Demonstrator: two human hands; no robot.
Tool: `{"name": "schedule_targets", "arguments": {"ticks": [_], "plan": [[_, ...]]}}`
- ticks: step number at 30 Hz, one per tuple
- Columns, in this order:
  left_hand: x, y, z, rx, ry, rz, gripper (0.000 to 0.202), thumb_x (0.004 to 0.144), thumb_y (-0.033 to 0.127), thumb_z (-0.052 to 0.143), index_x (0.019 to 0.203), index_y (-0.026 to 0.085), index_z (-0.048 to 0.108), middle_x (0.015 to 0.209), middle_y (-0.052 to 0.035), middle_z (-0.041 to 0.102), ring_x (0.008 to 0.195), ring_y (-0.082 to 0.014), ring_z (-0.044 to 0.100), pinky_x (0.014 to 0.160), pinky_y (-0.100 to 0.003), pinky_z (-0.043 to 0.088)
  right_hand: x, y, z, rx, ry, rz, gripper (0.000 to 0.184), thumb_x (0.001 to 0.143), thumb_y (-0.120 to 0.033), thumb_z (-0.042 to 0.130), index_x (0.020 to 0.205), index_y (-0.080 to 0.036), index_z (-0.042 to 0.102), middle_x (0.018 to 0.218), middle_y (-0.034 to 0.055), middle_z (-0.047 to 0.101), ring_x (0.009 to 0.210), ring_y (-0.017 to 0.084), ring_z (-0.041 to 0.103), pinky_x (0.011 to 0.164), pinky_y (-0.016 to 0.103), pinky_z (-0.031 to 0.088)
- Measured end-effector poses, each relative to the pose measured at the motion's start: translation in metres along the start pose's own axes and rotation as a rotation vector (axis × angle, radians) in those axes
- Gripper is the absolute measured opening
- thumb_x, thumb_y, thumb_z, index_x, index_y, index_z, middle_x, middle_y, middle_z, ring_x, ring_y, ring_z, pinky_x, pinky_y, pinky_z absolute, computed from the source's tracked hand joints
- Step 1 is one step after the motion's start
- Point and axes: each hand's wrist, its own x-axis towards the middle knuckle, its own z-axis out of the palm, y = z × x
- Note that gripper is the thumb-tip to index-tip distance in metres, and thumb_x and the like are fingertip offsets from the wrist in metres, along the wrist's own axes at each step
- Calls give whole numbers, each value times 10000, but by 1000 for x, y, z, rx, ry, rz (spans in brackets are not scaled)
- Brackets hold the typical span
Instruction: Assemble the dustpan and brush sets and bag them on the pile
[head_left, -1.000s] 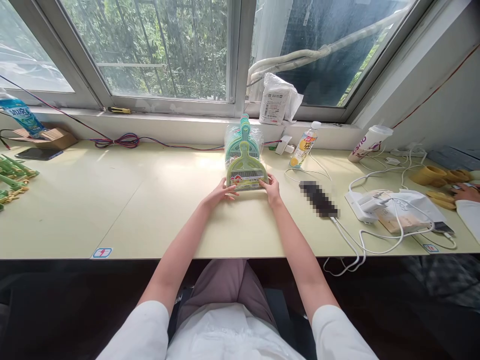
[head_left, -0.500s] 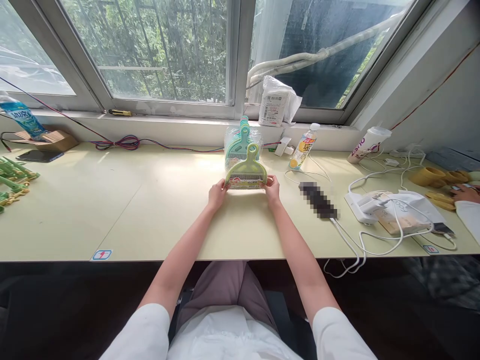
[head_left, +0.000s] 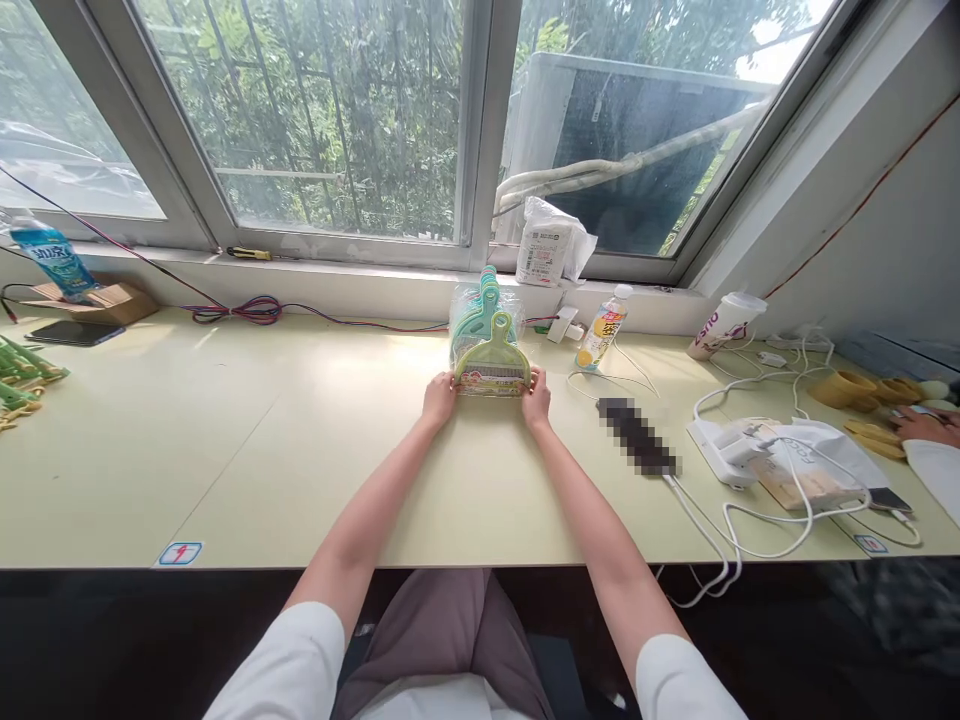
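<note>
A yellow-green mini dustpan set (head_left: 493, 362), with a small brush lying in its pan and clear wrapping about it, stands upright with its looped handle at the top. My left hand (head_left: 440, 399) grips its lower left corner, fingers closed on the edge. At the lower right corner my right hand (head_left: 535, 398) pinches the opposite edge. Right behind stand several teal dustpan sets (head_left: 474, 310) in clear plastic, lined up one behind another. Whether the front set touches them I cannot tell.
To the right are a juice bottle (head_left: 604, 328), a blurred-out dark object (head_left: 637, 437), white cables, a power strip (head_left: 721, 456) and a paper cup (head_left: 724, 326). Another person's hand (head_left: 930, 424) is at the far right. Green plastic pieces (head_left: 22, 380) lie at the left; a wrapped package (head_left: 551, 245) sits on the sill.
My view has tilted up, so everything appears lower. The yellow-green dustpan set has moved slightly away from me, closer to the teal ones, with both hands still on it.
</note>
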Motion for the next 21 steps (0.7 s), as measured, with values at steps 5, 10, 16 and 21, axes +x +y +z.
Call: {"name": "schedule_targets", "arguments": {"ticks": [5,10,16,21], "plan": [[35,-13,15,-269,130,-145,321,786,185,616,1096,176,531,930,-69,599,746,-168,592,753,-310,449,28,7,13,-258,56,-150,446,821,-300,426,1258,-210,435,1364,143,403,1205,252,447,875,406,454],[65,-28,27,-411,263,-281,596,717,131,669,1244,169,394,985,-57,557,694,-109,574,680,-255,474,52,19,35,-343,111,-66,589,845,-410,441,1392,-224,327,1496,151,209,1325,315,318,989,482,376],[71,-33,30,-490,281,-326,491,727,163,661,1162,200,438,1036,-70,523,706,-109,575,599,-239,486,68,28,42,-342,-5,-7,628,858,-496,387,1421,-224,327,1458,142,334,1327,304,338,1031,514,309],[70,-30,26,-551,250,-329,521,740,188,657,1174,217,371,1078,-73,501,715,-103,570,557,-226,502,70,31,40,-257,-3,-4,650,826,-536,412,1392,-219,377,1407,123,420,1300,296,375,1038,497,303]]}}
